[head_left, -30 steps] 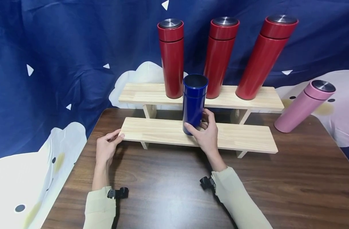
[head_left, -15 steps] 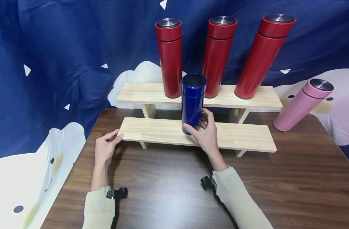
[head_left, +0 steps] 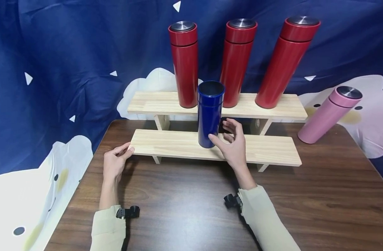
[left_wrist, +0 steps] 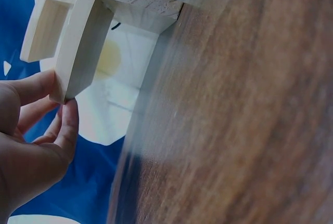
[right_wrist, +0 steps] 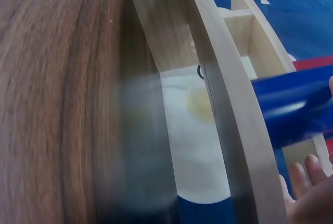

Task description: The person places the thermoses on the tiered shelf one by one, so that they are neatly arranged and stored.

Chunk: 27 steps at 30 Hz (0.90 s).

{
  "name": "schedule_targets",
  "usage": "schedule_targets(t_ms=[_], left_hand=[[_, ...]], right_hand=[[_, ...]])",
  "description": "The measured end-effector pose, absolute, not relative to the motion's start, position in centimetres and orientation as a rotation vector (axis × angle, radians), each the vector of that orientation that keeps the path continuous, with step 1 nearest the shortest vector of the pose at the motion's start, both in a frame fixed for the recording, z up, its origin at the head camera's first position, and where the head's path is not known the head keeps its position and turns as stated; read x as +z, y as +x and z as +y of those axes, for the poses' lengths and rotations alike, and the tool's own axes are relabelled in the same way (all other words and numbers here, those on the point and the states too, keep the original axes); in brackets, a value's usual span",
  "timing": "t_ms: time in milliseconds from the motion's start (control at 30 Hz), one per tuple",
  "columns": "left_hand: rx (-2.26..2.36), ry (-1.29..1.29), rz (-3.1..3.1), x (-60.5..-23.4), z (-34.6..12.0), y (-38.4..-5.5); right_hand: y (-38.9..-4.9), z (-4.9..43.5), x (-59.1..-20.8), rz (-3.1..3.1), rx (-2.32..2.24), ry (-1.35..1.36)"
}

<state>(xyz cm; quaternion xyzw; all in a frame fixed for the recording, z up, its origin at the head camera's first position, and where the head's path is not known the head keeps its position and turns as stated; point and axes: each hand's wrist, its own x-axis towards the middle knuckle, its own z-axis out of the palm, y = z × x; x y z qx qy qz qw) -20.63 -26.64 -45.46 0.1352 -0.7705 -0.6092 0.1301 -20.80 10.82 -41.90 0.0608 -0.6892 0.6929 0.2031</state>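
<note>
My left hand (head_left: 114, 164) pinches the left end of the lower board of a two-tier wooden shelf (head_left: 169, 143). In the left wrist view its fingers (left_wrist: 68, 128) meet the board's corner (left_wrist: 78, 42). A glossy dark blue tumbler (head_left: 209, 116), its dark top seemingly without a lid, stands upright on the lower board near the middle. Just to its right is my right hand (head_left: 233, 150), fingers parted from the tumbler and loosely bent, thumb tip at its lower side. The right wrist view shows these spread fingers (right_wrist: 312, 169) below the blue tumbler (right_wrist: 291, 104).
On the upper board (head_left: 154, 101) stand three red bottles (head_left: 185, 69) with steel lids, behind the blue tumbler. A pink bottle (head_left: 328, 116) stands on the brown table (head_left: 185, 195) right of the shelf. A blue patterned cloth (head_left: 84, 52) hangs behind.
My right hand has let go of the blue tumbler, and its fingers have moved off to the right. The tumbler stays on the lower board. My left hand keeps its place on the board's end.
</note>
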Motion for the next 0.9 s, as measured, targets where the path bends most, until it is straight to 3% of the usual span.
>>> schedule_targets(t_ms=[900], left_hand=[[-1.806,0.44,-2.209,-45.4,-26.3,-20.4]], right_hand=[[-18.8,17.8,-40.5,-1.857,1.818,-0.016]])
